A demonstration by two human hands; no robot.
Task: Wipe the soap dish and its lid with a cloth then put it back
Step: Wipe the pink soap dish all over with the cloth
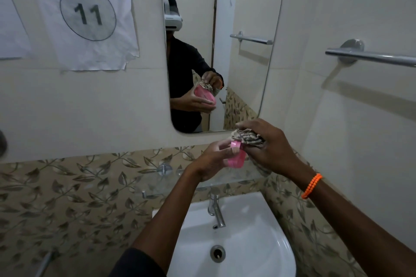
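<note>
Soap dish, pink, is held in mid-air above the white sink, near frame centre, w/ the mirror at 12 o'clock behind it. Left hand wraps it from 9 o'clock, fingers curled & pressed on its side. Right hand at 3 o'clock is closed round a bunched patterned cloth, pushing it against the dish's top edge. Orange bracelet on right wrist. Tap at 6 o'clock below. Can't tell if this piece is dish or lid.

1. I was looking into a small bathroom: a white washbasin with a tap sat below a wall mirror.
2. A towel rail and leaf-patterned tiles lined the walls.
3. A paper sign read "WORKSTATION 11".
</note>
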